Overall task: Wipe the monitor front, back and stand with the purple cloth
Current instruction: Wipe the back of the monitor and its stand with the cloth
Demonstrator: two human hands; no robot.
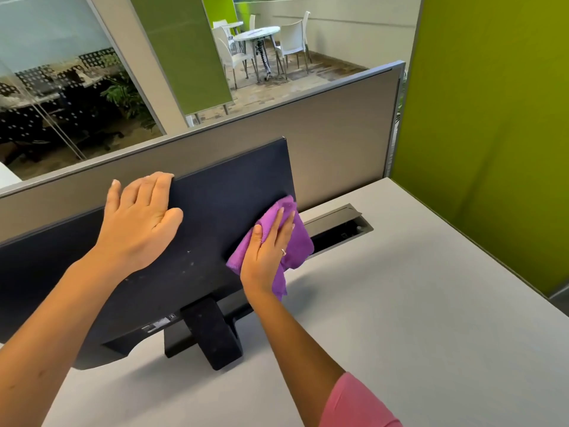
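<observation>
A black monitor (215, 211) stands on the grey desk with its back panel facing me, and its black stand (212, 334) shows below. My left hand (138, 220) grips the monitor's top edge, fingers curled over it. My right hand (266, 254) presses the purple cloth (300, 241) flat against the right part of the back panel, fingers straight. Part of the cloth hangs down past the monitor's right edge. The screen side is hidden.
The grey desk (400, 318) stretches to the right. A cable slot with a raised flap (338, 223) sits just right of the monitor. A grey partition (338, 143) runs behind, and a green wall panel (492, 149) bounds the right side.
</observation>
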